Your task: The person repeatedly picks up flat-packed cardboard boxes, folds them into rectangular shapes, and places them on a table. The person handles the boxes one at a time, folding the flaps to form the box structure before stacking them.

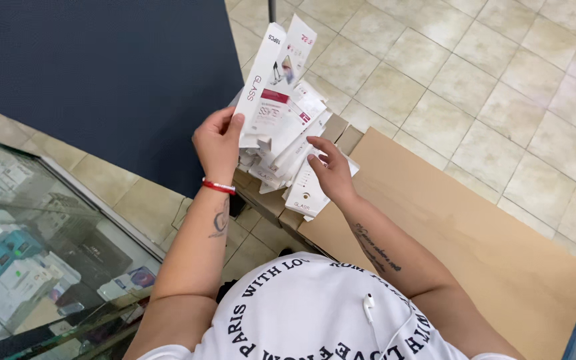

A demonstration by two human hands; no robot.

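Single head view, steep downward, close above hands [218, 143], tiled floor [501, 100] beyond

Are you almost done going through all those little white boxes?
Hard to tell. The left hand holds up some slim white boxes, fanned out. The right hand fingers the loose pile that spills from the open cardboard box. That pile looks unsorted.

The fanned stack of slim white packages [288, 133] fills the space between both hands over the cardboard box [475, 247]. Right of it, the box's flat brown top lies bare. On the left, the glass display case [41, 253] and dark blue wall [101, 73] close in.
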